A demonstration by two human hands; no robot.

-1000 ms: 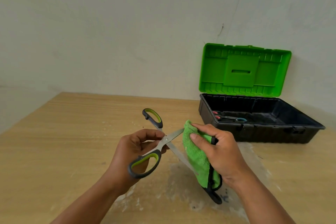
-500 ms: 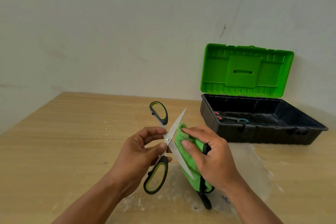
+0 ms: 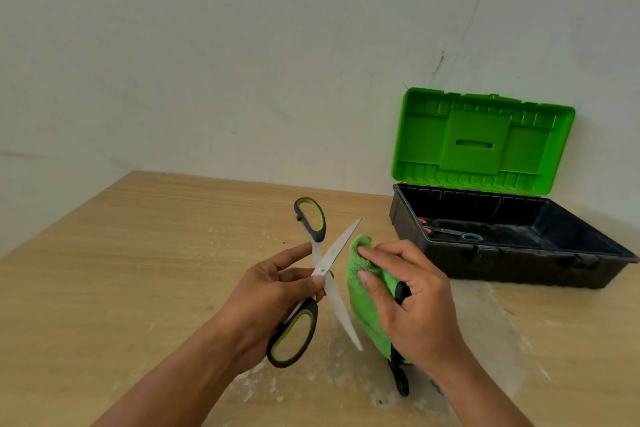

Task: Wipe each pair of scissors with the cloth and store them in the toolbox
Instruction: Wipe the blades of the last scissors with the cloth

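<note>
Surface: we record a wooden table [image 3: 145, 274], pale tan with a lengthwise grain, marked near the front by a broad whitish, scuffed patch [image 3: 311, 381] with scattered flecks. Its far edge meets a plain off-white wall [image 3: 242, 62]; a thin vertical seam or crack runs down the wall above the box.

Item one: scissors [image 3: 322, 270], black handles with lime inner rings, blades spread wide into an X, raised above the table. Our left hand [image 3: 273, 302] is clenched on them, thumb and fingers pinching at the pivot, the lower handle loop lying against the palm.

Item two: green cloth [image 3: 363, 291], bunched, just right of the lower blade; we cannot tell whether it touches the steel. Our right hand [image 3: 415, 302] grasps it, fingertips pressing the folds. A black piece hangs from the cloth's lower end and shows between the fingers; we cannot say what it is.

Item three: toolbox [image 3: 519, 274], black tray, on the table at the right against the wall, its green lid [image 3: 485, 139] standing open and upright. Inside, near the front left, lie stored scissors [image 3: 446, 232] with red and blue handle loops showing; their count is unclear to us.
</note>
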